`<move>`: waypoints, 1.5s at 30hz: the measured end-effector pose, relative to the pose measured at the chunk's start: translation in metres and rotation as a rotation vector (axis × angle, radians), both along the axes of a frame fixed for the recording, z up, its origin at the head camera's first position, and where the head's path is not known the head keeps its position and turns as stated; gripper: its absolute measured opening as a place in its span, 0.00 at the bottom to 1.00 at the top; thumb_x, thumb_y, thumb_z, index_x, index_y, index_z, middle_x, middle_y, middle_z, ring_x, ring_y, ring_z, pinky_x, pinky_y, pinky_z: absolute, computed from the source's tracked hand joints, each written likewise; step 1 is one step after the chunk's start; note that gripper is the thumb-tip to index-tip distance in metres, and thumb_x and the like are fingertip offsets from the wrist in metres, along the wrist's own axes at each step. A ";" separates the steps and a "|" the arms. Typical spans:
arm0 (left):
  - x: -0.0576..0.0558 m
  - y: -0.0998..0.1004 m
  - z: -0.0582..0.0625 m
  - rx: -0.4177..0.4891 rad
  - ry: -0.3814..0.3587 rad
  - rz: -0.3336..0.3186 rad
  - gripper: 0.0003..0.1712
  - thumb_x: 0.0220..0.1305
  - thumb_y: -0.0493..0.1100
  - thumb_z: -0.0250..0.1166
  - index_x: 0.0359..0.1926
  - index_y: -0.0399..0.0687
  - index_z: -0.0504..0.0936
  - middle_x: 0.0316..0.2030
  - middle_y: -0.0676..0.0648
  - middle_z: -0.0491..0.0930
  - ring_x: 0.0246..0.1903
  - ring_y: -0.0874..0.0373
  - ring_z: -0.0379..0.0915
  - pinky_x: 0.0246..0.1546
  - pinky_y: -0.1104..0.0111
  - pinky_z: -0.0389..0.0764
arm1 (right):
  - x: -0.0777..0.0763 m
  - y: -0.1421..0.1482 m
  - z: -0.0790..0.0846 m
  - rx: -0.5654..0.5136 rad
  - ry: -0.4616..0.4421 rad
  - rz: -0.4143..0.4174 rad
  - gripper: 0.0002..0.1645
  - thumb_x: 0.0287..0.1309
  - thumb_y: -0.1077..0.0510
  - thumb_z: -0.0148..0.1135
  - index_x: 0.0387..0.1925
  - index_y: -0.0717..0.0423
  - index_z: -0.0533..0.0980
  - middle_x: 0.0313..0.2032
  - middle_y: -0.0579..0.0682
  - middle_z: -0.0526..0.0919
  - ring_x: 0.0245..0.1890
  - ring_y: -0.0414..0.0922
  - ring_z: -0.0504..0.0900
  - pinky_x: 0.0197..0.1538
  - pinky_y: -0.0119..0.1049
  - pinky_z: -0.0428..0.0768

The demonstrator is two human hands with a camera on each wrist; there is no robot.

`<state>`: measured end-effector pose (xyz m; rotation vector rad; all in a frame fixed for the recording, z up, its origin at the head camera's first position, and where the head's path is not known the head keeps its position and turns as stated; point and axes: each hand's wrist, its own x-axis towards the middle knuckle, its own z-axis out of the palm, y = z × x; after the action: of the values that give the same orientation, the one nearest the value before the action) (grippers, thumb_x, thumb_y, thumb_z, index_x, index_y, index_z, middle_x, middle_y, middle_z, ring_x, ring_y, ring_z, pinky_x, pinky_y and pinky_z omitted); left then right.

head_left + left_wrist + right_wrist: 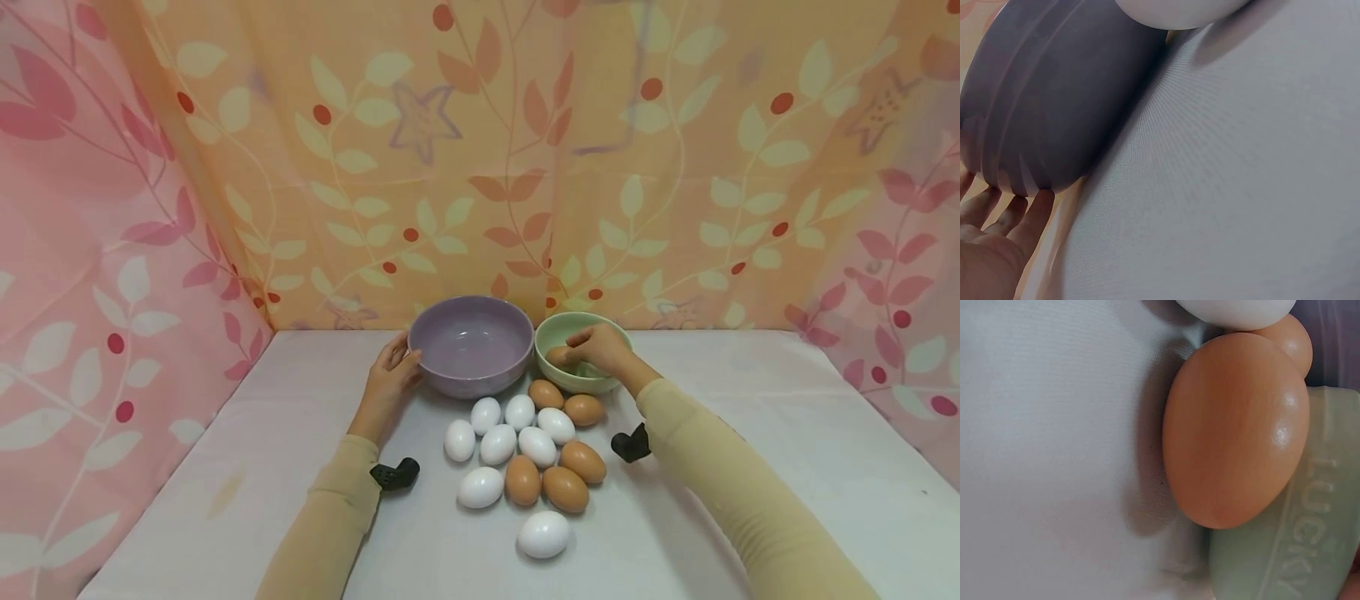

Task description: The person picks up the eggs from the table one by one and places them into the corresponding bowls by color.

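My left hand point(392, 372) rests its spread fingertips against the outer left side of the large purple bowl point(472, 385). In the left wrist view, the extended fingers point(1032, 226) touch the bowl's wall. Over the smaller green bowl point(588, 385), my right hand point(606, 348) reaches inside and holds a brown egg point(559, 358) at its fingertips; the thumb is hidden. Just in front of that bowl lie two brown eggs, one of them large in the right wrist view, a brown egg point(1235, 431) beside the raised word LUCKY.
Several white eggs point(498, 445) and more brown eggs point(566, 489) lie grouped on the white tabletop point(247, 517) before the bowls. One white egg point(543, 534) sits nearest me. A patterned curtain point(480, 167) hangs behind. Black wrist cameras point(396, 474) protrude from both sleeves.
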<state>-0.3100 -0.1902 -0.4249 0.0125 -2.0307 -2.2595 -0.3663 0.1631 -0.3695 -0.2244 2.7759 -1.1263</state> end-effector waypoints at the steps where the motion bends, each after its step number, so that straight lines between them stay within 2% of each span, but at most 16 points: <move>1: 0.000 0.000 0.000 0.001 0.000 0.001 0.35 0.73 0.45 0.59 0.76 0.51 0.57 0.76 0.46 0.57 0.71 0.53 0.61 0.64 0.59 0.74 | 0.000 0.000 0.001 0.000 0.003 -0.003 0.29 0.55 0.51 0.73 0.54 0.65 0.80 0.55 0.61 0.84 0.60 0.56 0.77 0.65 0.48 0.73; 10: 0.001 0.001 0.002 0.009 -0.005 -0.002 0.36 0.73 0.45 0.60 0.76 0.50 0.57 0.77 0.46 0.56 0.71 0.53 0.60 0.66 0.55 0.71 | 0.010 0.003 0.007 -0.089 0.062 0.013 0.25 0.57 0.57 0.70 0.55 0.64 0.80 0.54 0.61 0.84 0.59 0.57 0.78 0.64 0.50 0.75; 14: 0.001 0.002 0.003 0.014 -0.011 0.000 0.36 0.73 0.45 0.60 0.77 0.51 0.57 0.77 0.46 0.56 0.72 0.53 0.60 0.67 0.55 0.70 | 0.021 0.008 0.010 -0.153 0.066 0.014 0.26 0.59 0.56 0.68 0.58 0.63 0.78 0.56 0.61 0.83 0.62 0.57 0.76 0.65 0.50 0.74; 19: 0.001 0.002 0.003 0.021 -0.013 -0.004 0.36 0.73 0.46 0.60 0.77 0.51 0.56 0.77 0.46 0.55 0.72 0.53 0.60 0.68 0.52 0.68 | 0.040 0.015 0.016 -0.256 0.072 -0.033 0.29 0.60 0.50 0.69 0.58 0.61 0.78 0.58 0.60 0.82 0.62 0.55 0.76 0.66 0.48 0.73; 24: 0.001 0.002 0.002 0.002 0.002 -0.001 0.37 0.72 0.48 0.61 0.76 0.51 0.58 0.77 0.45 0.56 0.72 0.52 0.60 0.67 0.54 0.71 | 0.062 0.022 0.023 -0.309 0.085 -0.083 0.32 0.58 0.43 0.71 0.58 0.58 0.79 0.58 0.56 0.83 0.62 0.47 0.76 0.65 0.40 0.74; 28: 0.000 0.001 -0.001 -0.016 0.022 0.006 0.38 0.70 0.49 0.63 0.76 0.50 0.59 0.77 0.41 0.55 0.71 0.51 0.62 0.62 0.60 0.76 | 0.080 0.027 0.027 -0.316 0.095 -0.085 0.32 0.58 0.43 0.70 0.59 0.57 0.79 0.56 0.51 0.85 0.54 0.33 0.78 0.57 0.26 0.75; 31: 0.000 0.000 0.000 -0.007 0.022 -0.001 0.38 0.71 0.48 0.62 0.76 0.50 0.58 0.77 0.42 0.55 0.70 0.51 0.63 0.64 0.58 0.75 | 0.092 0.031 0.028 -0.324 0.080 -0.083 0.33 0.58 0.41 0.69 0.59 0.56 0.78 0.53 0.45 0.86 0.49 0.26 0.77 0.54 0.23 0.74; 32: 0.002 0.001 0.003 0.002 0.013 -0.007 0.38 0.71 0.47 0.61 0.76 0.49 0.57 0.77 0.42 0.54 0.71 0.51 0.62 0.66 0.56 0.73 | 0.096 0.031 0.028 -0.328 0.070 -0.083 0.33 0.58 0.42 0.69 0.59 0.56 0.78 0.52 0.43 0.87 0.49 0.25 0.77 0.54 0.23 0.74; 37: 0.003 0.001 0.006 0.017 -0.008 -0.016 0.36 0.73 0.45 0.59 0.77 0.50 0.56 0.77 0.45 0.54 0.72 0.52 0.59 0.70 0.51 0.67 | 0.112 0.034 0.023 -0.360 0.048 -0.076 0.32 0.58 0.44 0.71 0.59 0.57 0.79 0.49 0.39 0.87 0.47 0.23 0.78 0.51 0.19 0.75; 45: -0.001 0.000 0.001 -0.003 -0.012 0.007 0.35 0.73 0.45 0.59 0.76 0.52 0.58 0.76 0.46 0.56 0.71 0.53 0.61 0.63 0.61 0.74 | 0.130 0.037 0.016 -0.367 0.019 -0.068 0.31 0.58 0.45 0.71 0.58 0.59 0.79 0.49 0.44 0.88 0.46 0.24 0.80 0.52 0.22 0.75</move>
<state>-0.3111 -0.1898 -0.4240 0.0336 -2.0373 -2.2574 -0.2367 0.1999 -0.3531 -0.1791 2.5877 -1.6542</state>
